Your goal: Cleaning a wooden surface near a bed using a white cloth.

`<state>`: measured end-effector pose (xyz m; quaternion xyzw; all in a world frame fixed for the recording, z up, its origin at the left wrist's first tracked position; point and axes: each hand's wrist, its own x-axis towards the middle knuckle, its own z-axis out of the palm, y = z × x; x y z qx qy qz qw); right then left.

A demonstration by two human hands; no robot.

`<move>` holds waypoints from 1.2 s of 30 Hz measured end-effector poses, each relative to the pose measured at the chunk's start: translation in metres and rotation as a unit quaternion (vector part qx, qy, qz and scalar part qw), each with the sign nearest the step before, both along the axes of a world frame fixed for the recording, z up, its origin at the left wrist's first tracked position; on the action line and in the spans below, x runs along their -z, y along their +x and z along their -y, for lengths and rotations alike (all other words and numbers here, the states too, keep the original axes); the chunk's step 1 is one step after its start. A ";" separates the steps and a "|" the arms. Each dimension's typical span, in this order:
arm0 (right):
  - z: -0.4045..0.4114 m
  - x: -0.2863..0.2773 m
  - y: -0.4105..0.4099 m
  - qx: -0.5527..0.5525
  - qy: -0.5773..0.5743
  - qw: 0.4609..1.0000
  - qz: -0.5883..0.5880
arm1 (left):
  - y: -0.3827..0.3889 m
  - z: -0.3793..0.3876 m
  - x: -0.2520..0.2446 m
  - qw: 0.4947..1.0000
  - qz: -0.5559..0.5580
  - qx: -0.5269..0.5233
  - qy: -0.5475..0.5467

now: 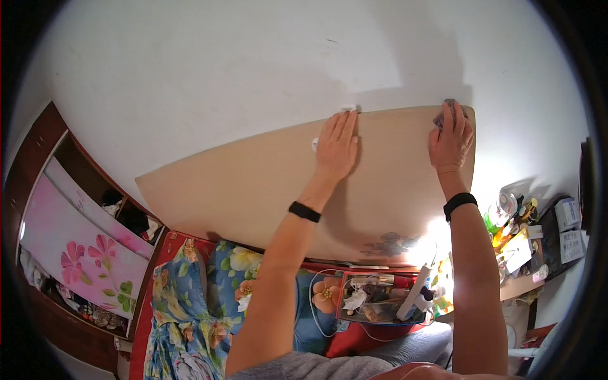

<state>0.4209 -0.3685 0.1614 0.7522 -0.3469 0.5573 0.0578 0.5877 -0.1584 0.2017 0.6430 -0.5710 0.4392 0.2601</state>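
A light wood-grain headboard stands against the white wall, with a dark flower motif low on its right part. My left hand lies flat near the board's top edge, fingers pointing up. White material shows just past its fingertips, and a small white bit shows beside it; whether the hand holds these cannot be told. In my right hand is a crumpled grey cloth, pressed on the board's upper right corner. Both wrists wear black bands.
Below the board, a bed has blue floral bedding. A box of small items with a white power strip stands before me. Bottles crowd a table at right beside a bright light. A pink floral wardrobe is at left.
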 end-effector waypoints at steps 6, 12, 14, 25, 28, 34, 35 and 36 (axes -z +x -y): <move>-0.006 -0.004 -0.002 -0.011 -0.023 0.999 0.021 | 0.059 -0.087 0.009 0.988 -0.044 -0.142 -0.050; -0.001 -0.007 -0.003 -0.008 0.003 1.000 0.012 | 0.054 -0.068 0.004 0.996 -0.045 -0.058 -0.046; 0.002 -0.005 -0.002 -0.007 -0.004 1.000 0.014 | 0.035 -0.034 0.005 0.999 -0.005 -0.028 -0.017; 0.006 0.003 0.002 -0.037 -0.068 0.996 0.044 | 0.046 -0.063 -0.002 0.991 0.001 -0.128 0.045; 0.002 -0.004 0.001 -0.037 -0.095 0.993 0.051 | 0.123 -0.133 0.009 0.983 -0.021 -0.181 -0.038; 0.006 -0.002 0.001 -0.021 -0.124 0.991 0.049 | 0.207 -0.210 0.014 0.970 -0.075 -0.207 -0.106; 0.005 -0.003 -0.001 -0.019 -0.119 0.992 0.046 | 0.217 -0.216 0.012 0.959 -0.123 -0.224 -0.122; 0.005 -0.002 -0.003 -0.017 -0.115 0.992 0.042 | 0.227 -0.222 0.012 0.945 -0.172 -0.242 -0.138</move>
